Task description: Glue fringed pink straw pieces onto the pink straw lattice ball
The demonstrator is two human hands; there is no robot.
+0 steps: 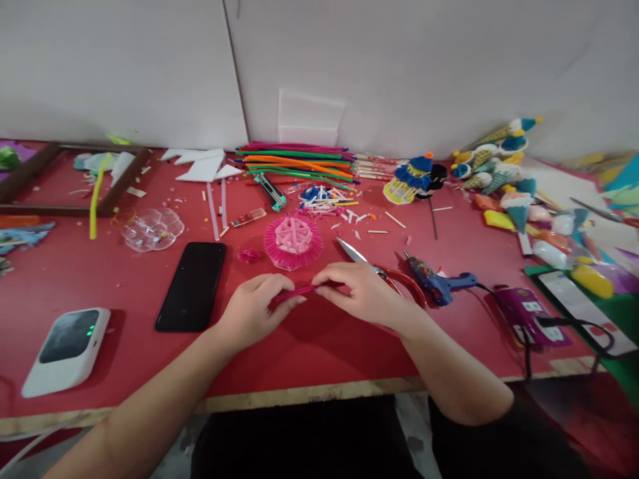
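My left hand (257, 303) and my right hand (362, 293) rest low over the red table (124, 293), each pinching one end of a thin pink strip (307, 290) stretched between them. Both hands have their fingers closed on it. Just beyond the strip sits a round pink fringed piece (293, 241) with a spoked middle. Red-handled scissors (387, 273) lie under and behind my right hand, blades pointing away to the left.
A black phone (192, 285) lies left of my hands, a white device with green lights (67, 349) further left. A blue glue gun (439, 281) and its cable lie right. Coloured straws (299, 163), a utility knife (272, 191), cut bits and paper cones (499, 163) fill the back.
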